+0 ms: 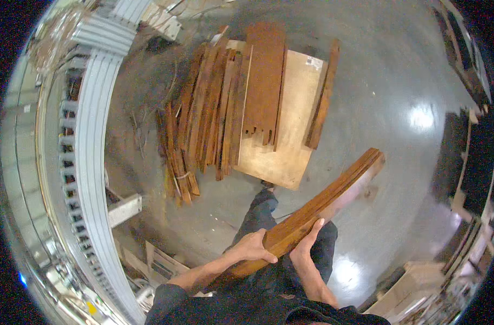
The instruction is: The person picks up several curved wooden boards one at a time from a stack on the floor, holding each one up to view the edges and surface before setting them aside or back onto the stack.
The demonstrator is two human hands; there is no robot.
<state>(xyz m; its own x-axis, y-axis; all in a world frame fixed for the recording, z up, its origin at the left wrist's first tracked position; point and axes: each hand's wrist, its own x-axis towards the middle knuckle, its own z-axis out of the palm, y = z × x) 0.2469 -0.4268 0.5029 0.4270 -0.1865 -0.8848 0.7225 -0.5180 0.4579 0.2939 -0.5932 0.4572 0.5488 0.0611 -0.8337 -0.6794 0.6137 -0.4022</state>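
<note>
A long reddish-brown wooden beam (pixel 322 203) lies slantwise across the front of my body, its far end up to the right. My left hand (pixel 252 247) grips it near its lower end, thumb and fingers around the sides. Further up the beam, my right hand (pixel 307 241) holds its right side from below, thumb along the side face. The lower end of the beam passes by my left forearm and is partly hidden. Beyond it, a pale plywood sheet (pixel 298 108) lies on the floor with brown boards (pixel 264 81) stacked on it.
Several loose wooden planks (pixel 211 108) lie left of the plywood, some in a tied bundle (pixel 184 179). A single plank (pixel 325 95) rests along its right edge. Grey metal racking (pixel 95 108) runs down the left side. A pale box (pixel 414 287) stands at lower right.
</note>
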